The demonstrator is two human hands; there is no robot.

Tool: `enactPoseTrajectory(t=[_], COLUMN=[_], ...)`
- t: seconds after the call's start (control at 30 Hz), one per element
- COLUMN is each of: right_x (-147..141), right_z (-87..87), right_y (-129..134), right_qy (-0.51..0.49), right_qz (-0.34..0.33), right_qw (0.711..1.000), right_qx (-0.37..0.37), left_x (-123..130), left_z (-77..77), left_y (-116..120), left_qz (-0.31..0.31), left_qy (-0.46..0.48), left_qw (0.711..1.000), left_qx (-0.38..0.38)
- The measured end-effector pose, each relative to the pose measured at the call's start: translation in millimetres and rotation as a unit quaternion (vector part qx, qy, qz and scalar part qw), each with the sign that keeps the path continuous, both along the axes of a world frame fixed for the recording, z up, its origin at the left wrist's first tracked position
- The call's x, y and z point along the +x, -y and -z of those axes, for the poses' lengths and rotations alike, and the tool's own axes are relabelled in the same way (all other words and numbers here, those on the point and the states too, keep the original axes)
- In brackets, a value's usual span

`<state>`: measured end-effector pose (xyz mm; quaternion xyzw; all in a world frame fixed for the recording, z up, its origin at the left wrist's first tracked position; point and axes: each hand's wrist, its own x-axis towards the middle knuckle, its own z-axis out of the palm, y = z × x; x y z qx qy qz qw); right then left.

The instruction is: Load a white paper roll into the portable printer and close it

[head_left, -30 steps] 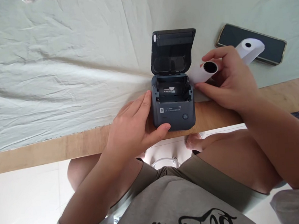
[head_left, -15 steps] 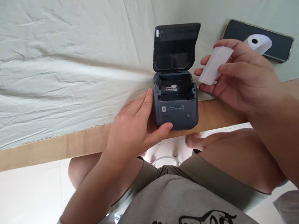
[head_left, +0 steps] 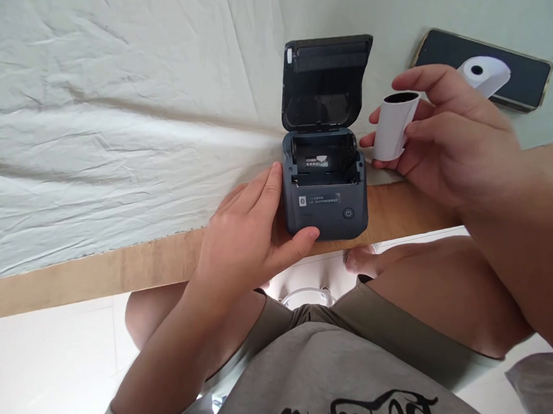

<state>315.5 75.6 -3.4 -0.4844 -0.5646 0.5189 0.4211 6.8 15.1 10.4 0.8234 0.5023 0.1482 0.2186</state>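
A dark blue-grey portable label printer (head_left: 328, 219) stands at the table's front edge with its black lid (head_left: 326, 82) tipped fully up. Its roll compartment shows bare inside, with a small printed label on the back wall. My left hand (head_left: 247, 228) holds the printer's left side, fingers along the wall and thumb at the front corner. Right of the printer, my right hand (head_left: 453, 136) pinches a short white tube (head_left: 392, 131), hollow and dark inside, nearly upright with its open end facing me. The fingertips behind the tube are partly hidden.
At the back right lies a dark smartphone (head_left: 528, 82) in a clear case, with a white paper roll (head_left: 489, 75) on it, partly behind my right hand. A pale wrinkled cloth (head_left: 130, 116) covers the table, leaving a wooden front edge (head_left: 94, 272) exposed.
My right hand has turned the white tube from a slant to nearly upright, so its dark hollow end now shows. My left hand and the printer stay in place.
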Motion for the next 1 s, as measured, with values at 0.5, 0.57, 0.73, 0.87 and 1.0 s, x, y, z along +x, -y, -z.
enactPoseTrajectory(t=[0.5, 0.57, 0.73, 0.87, 1.0], right_x=[-28.1, -36.6, -50.6, -56.9, -62.4], right_z=[-24.2, -30.9, -39.9, -43.0, -46.9], right_y=[25.4, 25.4, 14.7, 5.0, 6.0], right_qy=[0.208, 0.246, 0.341, 0.368, 0.379], right_qz=[-0.017, -0.026, -0.007, -0.034, -0.014], right_qw=[0.928, 0.910, 0.890, 0.879, 0.878], right_qx=[0.308, 0.333, 0.302, 0.302, 0.293], left_x=[-2.2, -2.6, -3.1, -3.1, -4.1], left_z=[1.0, 1.3, 1.3, 0.5, 1.6], left_y=[1.9, 2.1, 2.4, 4.7, 7.9], left_qz=[0.005, 0.008, 0.012, 0.012, 0.025], left_qy=[0.009, 0.014, 0.013, 0.015, 0.013], left_qw=[1.000, 1.000, 1.000, 1.000, 0.999], left_qx=[-0.003, 0.003, -0.004, -0.009, 0.018])
